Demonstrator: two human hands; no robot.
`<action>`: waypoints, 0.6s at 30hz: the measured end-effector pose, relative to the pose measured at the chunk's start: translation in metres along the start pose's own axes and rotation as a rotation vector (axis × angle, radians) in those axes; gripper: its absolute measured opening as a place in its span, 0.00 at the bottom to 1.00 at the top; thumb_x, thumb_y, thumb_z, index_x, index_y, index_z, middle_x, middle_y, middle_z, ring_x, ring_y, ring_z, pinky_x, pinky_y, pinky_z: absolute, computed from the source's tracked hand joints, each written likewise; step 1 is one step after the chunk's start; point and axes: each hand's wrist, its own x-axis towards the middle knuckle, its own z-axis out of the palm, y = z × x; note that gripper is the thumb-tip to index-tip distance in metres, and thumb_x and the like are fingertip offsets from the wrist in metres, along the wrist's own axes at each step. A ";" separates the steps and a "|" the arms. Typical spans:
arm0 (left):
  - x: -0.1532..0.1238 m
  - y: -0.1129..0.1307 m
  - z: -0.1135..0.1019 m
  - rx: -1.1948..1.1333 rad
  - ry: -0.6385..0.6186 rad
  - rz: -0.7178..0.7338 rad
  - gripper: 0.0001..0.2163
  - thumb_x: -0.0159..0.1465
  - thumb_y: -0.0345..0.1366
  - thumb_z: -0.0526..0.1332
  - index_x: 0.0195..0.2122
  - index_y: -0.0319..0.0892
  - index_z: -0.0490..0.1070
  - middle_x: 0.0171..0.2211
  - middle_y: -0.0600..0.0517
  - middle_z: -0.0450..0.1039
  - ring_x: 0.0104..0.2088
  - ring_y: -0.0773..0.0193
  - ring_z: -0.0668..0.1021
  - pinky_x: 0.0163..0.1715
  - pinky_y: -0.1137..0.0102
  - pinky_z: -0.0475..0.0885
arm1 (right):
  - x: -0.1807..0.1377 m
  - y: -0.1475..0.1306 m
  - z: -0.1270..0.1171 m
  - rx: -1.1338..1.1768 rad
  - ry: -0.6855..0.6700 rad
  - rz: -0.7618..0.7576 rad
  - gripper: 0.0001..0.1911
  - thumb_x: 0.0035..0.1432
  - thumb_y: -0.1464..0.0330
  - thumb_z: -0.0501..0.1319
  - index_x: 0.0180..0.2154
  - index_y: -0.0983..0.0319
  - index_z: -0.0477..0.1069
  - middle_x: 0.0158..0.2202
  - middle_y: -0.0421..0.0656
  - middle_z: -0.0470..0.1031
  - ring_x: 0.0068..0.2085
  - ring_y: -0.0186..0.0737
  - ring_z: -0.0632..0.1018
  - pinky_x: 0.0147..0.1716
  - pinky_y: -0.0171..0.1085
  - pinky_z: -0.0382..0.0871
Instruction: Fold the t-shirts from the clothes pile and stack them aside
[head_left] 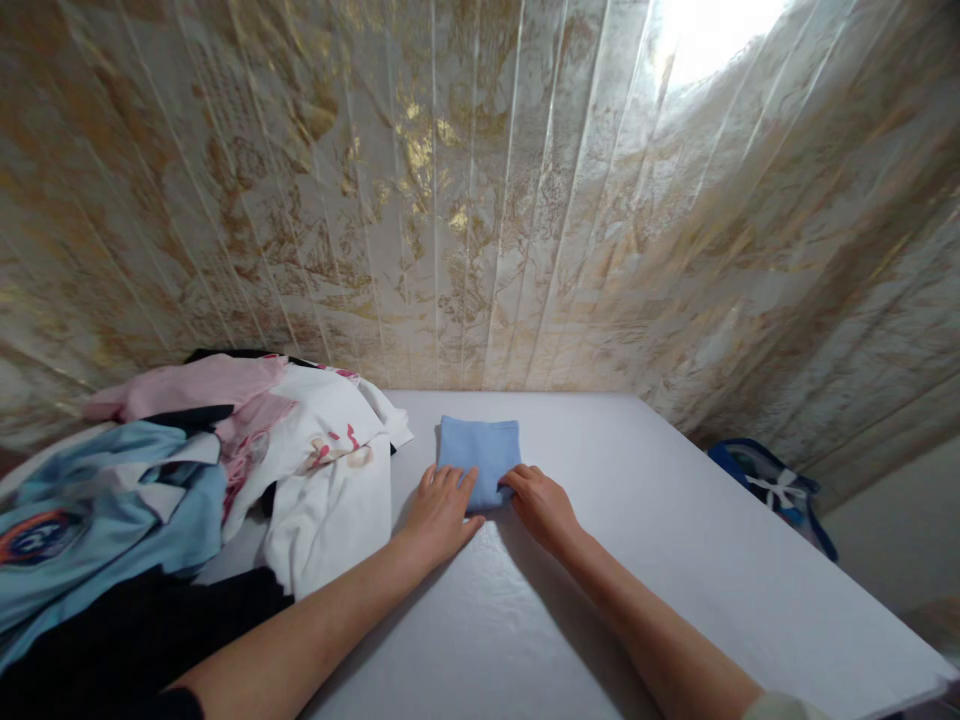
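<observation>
A small light-blue cloth, folded into a neat rectangle, lies on the white table near the back wall. My left hand rests flat at its near left corner, fingers stretched out and touching the cloth's edge. My right hand sits at the near right corner, fingers curled down onto the cloth's edge, pressing or pinching it. Both forearms reach in from the bottom of the view.
A heap of clothes in pink, white, light blue and black covers the table's left side. A gold-patterned panelled wall stands right behind the table. A blue bag sits on the floor off the table's right edge.
</observation>
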 end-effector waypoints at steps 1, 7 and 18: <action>0.003 0.003 0.000 -0.001 0.013 0.010 0.27 0.60 0.41 0.62 0.60 0.40 0.62 0.57 0.40 0.67 0.59 0.48 0.67 0.62 0.51 0.52 | 0.001 -0.001 -0.002 0.043 0.013 0.000 0.19 0.56 0.78 0.52 0.44 0.56 0.73 0.44 0.43 0.75 0.47 0.40 0.73 0.45 0.35 0.65; 0.015 0.005 0.003 -0.172 -0.041 -0.015 0.19 0.59 0.26 0.59 0.53 0.42 0.69 0.52 0.47 0.74 0.53 0.56 0.74 0.54 0.64 0.65 | -0.004 0.003 -0.009 0.404 0.177 -0.045 0.13 0.57 0.71 0.55 0.44 0.56 0.70 0.44 0.43 0.73 0.48 0.41 0.72 0.49 0.40 0.65; 0.013 0.017 -0.043 -0.222 -0.015 -0.124 0.14 0.62 0.30 0.55 0.48 0.45 0.72 0.48 0.49 0.76 0.49 0.56 0.77 0.47 0.66 0.68 | -0.009 -0.027 0.014 1.821 -0.287 0.661 0.07 0.53 0.71 0.60 0.37 0.65 0.70 0.33 0.46 0.77 0.33 0.36 0.79 0.37 0.34 0.73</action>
